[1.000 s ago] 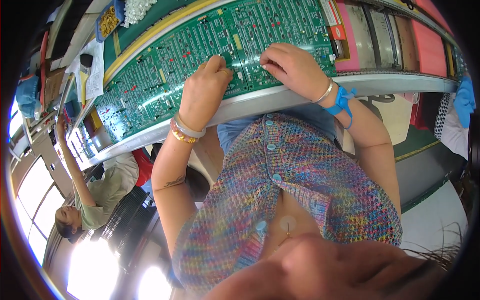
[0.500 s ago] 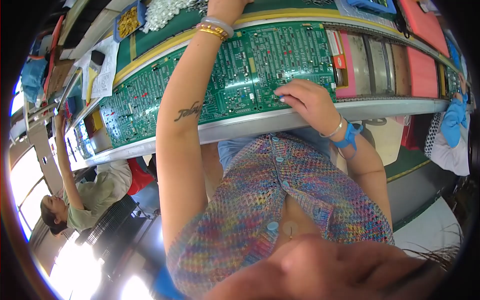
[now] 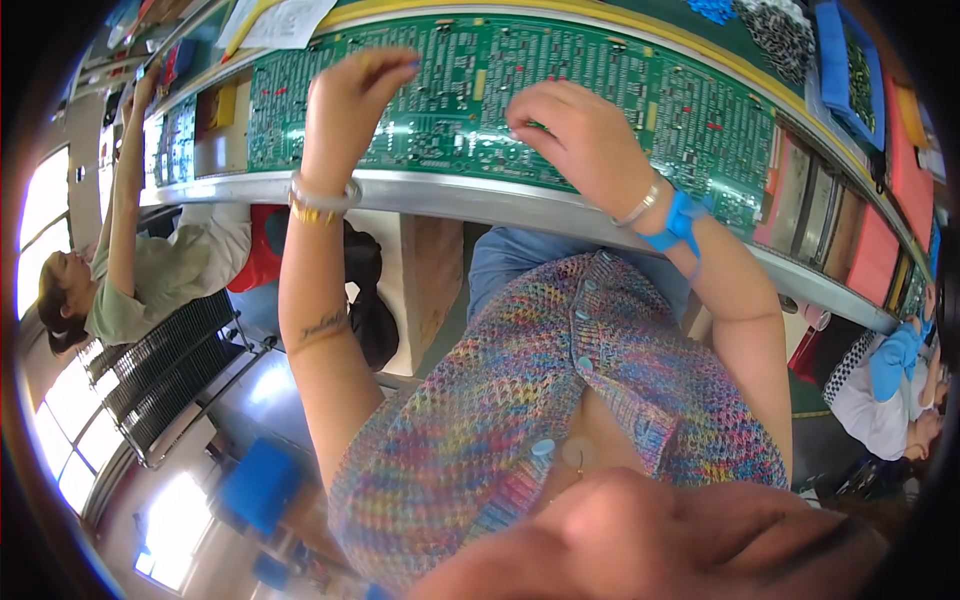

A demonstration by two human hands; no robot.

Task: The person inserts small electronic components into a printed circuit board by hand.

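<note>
Green circuit boards lie side by side in a row, crowded with small parts. Over the left part of the row is my left hand, its fingers closed in a pinch; a tiny bluish spot shows at the tips, too small to name. My right hand is held above the middle boards, thumb and fingers bent together near the surface. What it pinches, if anything, is hidden. A blue band circles my right wrist.
A metal rail runs along the near side of the boards. Beyond their far side are a paper sheet, a heap of black-and-white parts and a blue bin. Co-workers sit at left and right.
My left hand has come back from the far side to over the boards. My right hand has lifted and shifted slightly left. The view has turned, and the boards appear shifted.
</note>
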